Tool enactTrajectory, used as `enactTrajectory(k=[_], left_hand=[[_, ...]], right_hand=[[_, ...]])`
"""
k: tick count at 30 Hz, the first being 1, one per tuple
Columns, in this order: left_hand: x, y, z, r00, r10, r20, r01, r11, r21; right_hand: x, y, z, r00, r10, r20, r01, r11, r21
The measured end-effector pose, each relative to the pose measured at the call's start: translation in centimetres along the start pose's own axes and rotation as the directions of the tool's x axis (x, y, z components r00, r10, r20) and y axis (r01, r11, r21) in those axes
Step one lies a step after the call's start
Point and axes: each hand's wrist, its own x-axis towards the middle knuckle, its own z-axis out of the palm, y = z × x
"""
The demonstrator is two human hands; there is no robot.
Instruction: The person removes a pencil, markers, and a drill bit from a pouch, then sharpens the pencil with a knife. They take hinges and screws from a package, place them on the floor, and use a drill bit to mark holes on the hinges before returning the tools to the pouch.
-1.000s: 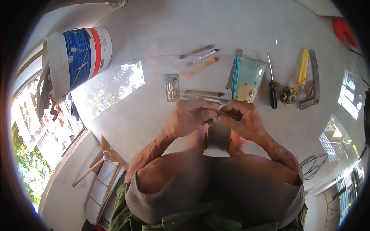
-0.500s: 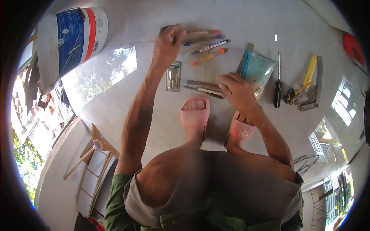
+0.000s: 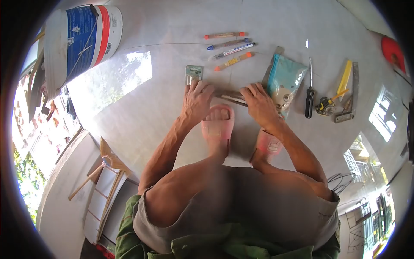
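My left hand (image 3: 198, 101) is low over the floor at the near end of the blister pack (image 3: 194, 72), covering its lower part. Its fingers are curled at the left end of some thin metal tools (image 3: 232, 97). At the right end of these tools is my right hand (image 3: 258, 101), fingers bent down beside the teal zip pouch (image 3: 286, 77). Whether either hand grips the tools is hidden by the fingers. Beyond them lie several markers (image 3: 235, 61), roughly parallel, with orange, blue and black ends.
Right of the pouch are a black-handled screwdriver (image 3: 309, 97), a tape measure (image 3: 324, 106), a yellow piece (image 3: 344, 80) and a metal square (image 3: 354, 90). A large bucket (image 3: 82, 41) lies at upper left. My pink sandals (image 3: 217, 129) are near the tools.
My left hand has come down from the markers to the blister pack and the left end of the metal tools. My right hand has shifted slightly, staying near their right end.
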Motion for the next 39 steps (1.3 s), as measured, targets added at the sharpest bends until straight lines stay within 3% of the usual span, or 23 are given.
enactTrajectory(k=[2, 3, 5, 6, 8, 9, 12, 15, 18, 21, 25, 28, 30, 31, 32, 33, 34, 35, 39], left_hand=[[0.7, 0.0, -0.3, 1.0, -0.004, 0.01, 0.004, 1.0, 0.011], [1.3, 0.3, -1.2, 0.994, -0.104, 0.034, 0.108, 0.98, -0.167], [2.4, 1.3, -3.5, 0.951, -0.273, 0.147, 0.31, 0.816, -0.488], [2.6, 1.6, -4.0, 0.966, -0.216, 0.142, 0.256, 0.874, -0.412], [3.8, 1.5, -4.7, 0.987, -0.096, 0.126, 0.125, 0.961, -0.246], [4.1, 1.1, -4.3, 0.993, -0.067, 0.1, 0.092, 0.959, -0.268], [4.0, 0.4, -3.5, 0.982, -0.122, 0.148, 0.15, 0.968, -0.2], [2.6, 0.3, -2.8, 0.991, -0.084, 0.106, 0.099, 0.984, -0.147], [1.9, 0.9, -2.6, 0.988, -0.15, -0.041, 0.142, 0.979, -0.145], [2.9, 0.0, -1.6, 0.975, -0.126, -0.182, 0.118, 0.992, -0.05], [5.4, 0.8, -0.2, 0.976, 0.034, -0.216, -0.028, 0.999, 0.031], [6.0, 1.3, -0.3, 0.992, 0.02, -0.126, -0.017, 1.0, 0.023], [5.1, 2.4, -1.9, 0.999, 0.033, -0.023, -0.036, 0.99, -0.138], [4.4, 3.7, -3.6, 0.999, 0.045, 0.031, -0.037, 0.976, -0.215], [3.6, 5.5, -5.6, 0.993, -0.054, 0.103, 0.091, 0.916, -0.39], [2.8, 7.3, -7.6, 0.972, -0.138, 0.19, 0.221, 0.812, -0.54], [2.2, 8.5, -9.0, 0.968, -0.133, 0.213, 0.233, 0.79, -0.567], [1.5, 9.5, -10.0, 0.963, -0.129, 0.237, 0.249, 0.762, -0.598], [-1.0, 11.7, -11.6, 0.974, -0.111, 0.199, 0.22, 0.687, -0.693]], right_hand=[[0.0, 0.2, -0.1, 0.997, 0.026, -0.078, -0.019, 0.995, 0.1], [0.3, 0.3, -0.3, 0.992, 0.044, -0.121, -0.025, 0.988, 0.15], [0.9, -0.1, -2.6, 0.978, 0.171, -0.119, -0.118, 0.925, 0.36], [1.0, -0.3, -3.5, 0.967, 0.233, -0.105, -0.161, 0.873, 0.461], [1.4, 0.2, -4.3, 0.972, 0.209, -0.106, -0.139, 0.879, 0.457], [1.5, 0.3, -4.5, 0.974, 0.197, -0.108, -0.128, 0.881, 0.455], [0.9, 0.4, -4.7, 0.982, 0.173, -0.071, -0.141, 0.934, 0.329], [0.4, 0.7, -4.3, 0.971, 0.202, -0.131, -0.148, 0.929, 0.338], [1.3, 1.3, -3.6, 0.966, 0.017, -0.26, 0.014, 0.993, 0.116], [3.7, 1.9, -3.9, 0.959, -0.131, -0.252, 0.109, 0.989, -0.099], [5.7, 1.8, -3.8, 0.964, -0.201, -0.175, 0.155, 0.957, -0.246], [6.1, 1.4, -3.6, 0.954, -0.266, -0.139, 0.205, 0.915, -0.347], [4.6, -0.2, -4.3, 0.949, -0.289, -0.127, 0.231, 0.909, -0.346], [3.7, -1.0, -5.1, 0.978, -0.209, 0.007, 0.204, 0.944, -0.258], [2.6, -1.9, -5.9, 0.979, -0.137, 0.148, 0.163, 0.971, -0.173], [0.9, -3.0, -6.3, 0.991, -0.12, 0.061, 0.124, 0.99, -0.063], [-0.8, -4.1, -6.7, 0.996, -0.092, -0.023, 0.093, 0.995, 0.047], [-2.1, -5.1, -8.2, 0.994, -0.109, 0.023, 0.106, 0.989, 0.106], [-4.2, -8.1, -13.2, 0.977, -0.162, 0.141, 0.152, 0.985, 0.081]])
